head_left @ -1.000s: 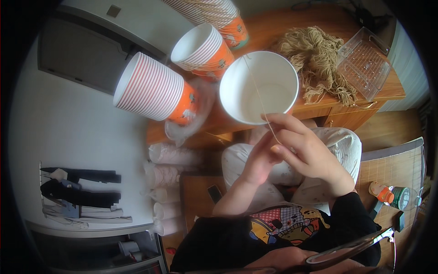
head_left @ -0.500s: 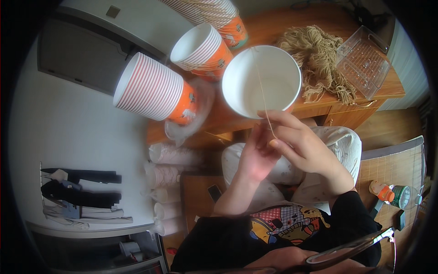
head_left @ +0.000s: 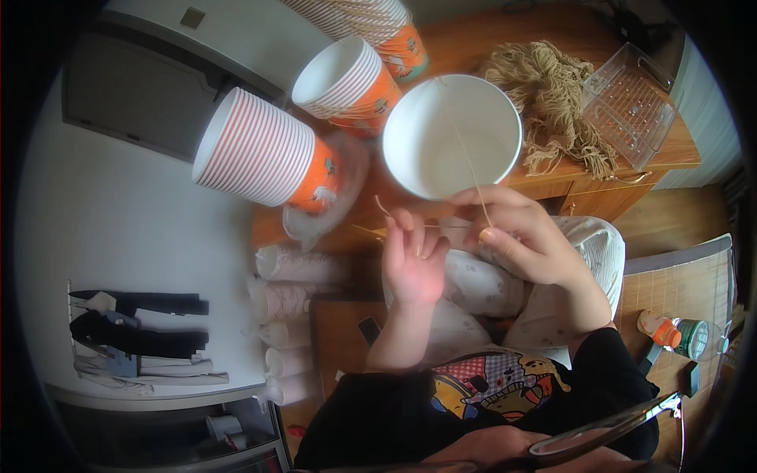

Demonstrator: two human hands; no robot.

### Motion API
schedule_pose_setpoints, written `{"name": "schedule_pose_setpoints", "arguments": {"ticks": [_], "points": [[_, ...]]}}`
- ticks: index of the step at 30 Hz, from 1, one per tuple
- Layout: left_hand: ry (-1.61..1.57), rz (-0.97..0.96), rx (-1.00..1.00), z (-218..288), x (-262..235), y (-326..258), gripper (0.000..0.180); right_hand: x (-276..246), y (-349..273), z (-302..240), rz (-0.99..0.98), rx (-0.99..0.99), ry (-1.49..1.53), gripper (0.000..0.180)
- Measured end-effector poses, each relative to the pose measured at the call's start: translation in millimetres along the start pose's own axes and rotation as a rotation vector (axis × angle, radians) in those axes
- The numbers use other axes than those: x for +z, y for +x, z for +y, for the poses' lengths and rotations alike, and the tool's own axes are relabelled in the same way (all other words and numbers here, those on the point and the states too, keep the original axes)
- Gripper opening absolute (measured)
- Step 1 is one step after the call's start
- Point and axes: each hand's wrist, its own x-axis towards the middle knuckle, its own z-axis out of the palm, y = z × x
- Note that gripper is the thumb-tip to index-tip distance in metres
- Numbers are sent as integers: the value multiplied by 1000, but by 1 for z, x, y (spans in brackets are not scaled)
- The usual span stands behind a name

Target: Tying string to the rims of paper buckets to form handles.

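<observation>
A thin tan string (head_left: 471, 162) runs from the far rim of a large white paper bucket (head_left: 402, 142) down across its mouth to my right hand (head_left: 524, 236). My right thumb and fingers are closed on the string just in front of the bucket. Over my lap, my left hand (head_left: 415, 264) pinches the string's other end, whose short curled tip sticks out past the fingers. Between the two hands the string is stretched roughly level. The bucket stands at the front of the wooden desk, opening toward me.
Left of the bucket lie tilted stacks of orange-and-white paper buckets (head_left: 260, 150), one in clear plastic. A heap of tan strings (head_left: 544, 102) and a clear plastic basket (head_left: 631, 102) are at the right. Wrapped bucket stacks (head_left: 288, 303) stand at lower left; bottles (head_left: 694, 339) sit at right.
My left hand has moved left, away from my right hand, drawing the string out between them. My right hand has shifted slightly right, still holding the string.
</observation>
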Motion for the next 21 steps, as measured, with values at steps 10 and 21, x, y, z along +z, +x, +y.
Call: {"name": "schedule_pose_setpoints", "arguments": {"ticks": [10, 21], "points": [[70, -86, 123, 6, -5, 5, 36, -8, -1, 13, 29, 35, 104, 26], [593, -473, 40, -1, 12, 3, 43, -17, -18, -9, 628, 67, -111, 18]]}}
